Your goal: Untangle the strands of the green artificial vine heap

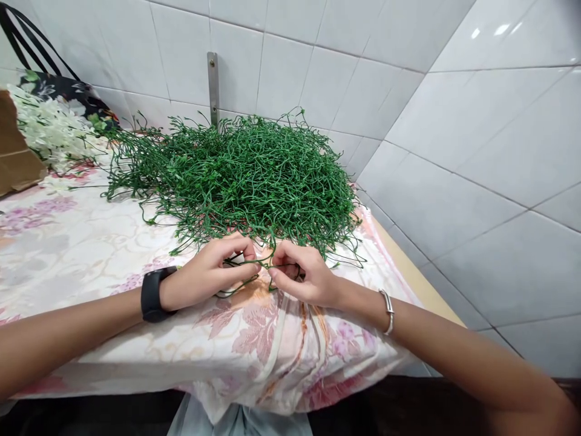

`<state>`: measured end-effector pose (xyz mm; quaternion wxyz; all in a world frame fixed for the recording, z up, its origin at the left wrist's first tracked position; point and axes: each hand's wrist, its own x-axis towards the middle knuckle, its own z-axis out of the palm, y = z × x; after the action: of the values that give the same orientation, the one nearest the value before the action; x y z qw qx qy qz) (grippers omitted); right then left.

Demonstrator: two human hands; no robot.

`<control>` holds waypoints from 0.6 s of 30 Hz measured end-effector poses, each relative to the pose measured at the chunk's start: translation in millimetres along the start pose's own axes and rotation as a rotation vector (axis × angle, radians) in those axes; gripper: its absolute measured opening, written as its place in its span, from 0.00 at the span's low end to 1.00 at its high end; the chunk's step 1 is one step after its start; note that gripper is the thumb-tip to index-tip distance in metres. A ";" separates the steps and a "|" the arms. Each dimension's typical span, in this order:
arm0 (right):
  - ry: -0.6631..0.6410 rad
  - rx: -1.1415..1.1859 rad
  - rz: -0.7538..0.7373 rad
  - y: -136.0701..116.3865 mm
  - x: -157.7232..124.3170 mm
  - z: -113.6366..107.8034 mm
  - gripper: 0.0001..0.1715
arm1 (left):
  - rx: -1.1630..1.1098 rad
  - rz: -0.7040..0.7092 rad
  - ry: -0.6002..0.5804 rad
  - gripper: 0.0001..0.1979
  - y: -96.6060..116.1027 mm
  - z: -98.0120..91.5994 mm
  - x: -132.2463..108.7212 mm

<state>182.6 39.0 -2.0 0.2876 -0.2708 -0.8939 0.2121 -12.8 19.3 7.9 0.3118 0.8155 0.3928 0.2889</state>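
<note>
A big tangled heap of thin green plastic stems [245, 172] lies on a table under a flowered cloth [91, 242]. At the heap's near edge my left hand [211, 272] and my right hand [302, 275] almost meet. Both pinch a few green stems [264, 261] that run between their fingertips. A black watch sits on my left wrist and a silver bracelet on my right.
A bunch of white artificial flowers [49, 130] lies at the back left beside a brown cardboard box [13, 151] and a dark bag with handles [59, 85]. White tiled walls close in behind and on the right. A metal bracket [212, 85] is fixed to the back wall.
</note>
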 end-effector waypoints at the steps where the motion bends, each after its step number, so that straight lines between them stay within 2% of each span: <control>1: 0.003 -0.004 0.005 0.0 -0.1 0.2 0.06 | 0.003 0.023 0.005 0.07 0.0 -0.4 -0.1; 4: 0.014 -0.016 0.031 0.4 0.0 0.9 0.08 | 0.001 0.083 0.035 0.07 -0.1 -1.7 -0.4; 8: 0.033 -0.029 0.036 2.1 -0.3 2.0 0.10 | 0.017 0.091 0.035 0.07 -1.7 -1.7 0.2; 13: 0.065 -0.131 -0.008 4.7 -2.9 4.2 0.10 | 0.076 0.113 -0.005 0.11 -4.2 0.8 0.9; 18: 0.093 -0.192 -0.089 3.4 -3.3 3.7 0.10 | 0.123 0.150 0.003 0.09 -5.0 2.8 -1.8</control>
<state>183.8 38.8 -7.9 0.3108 -0.2667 -0.9068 0.0999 -14.1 19.5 2.0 0.2380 0.8598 0.3480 0.2882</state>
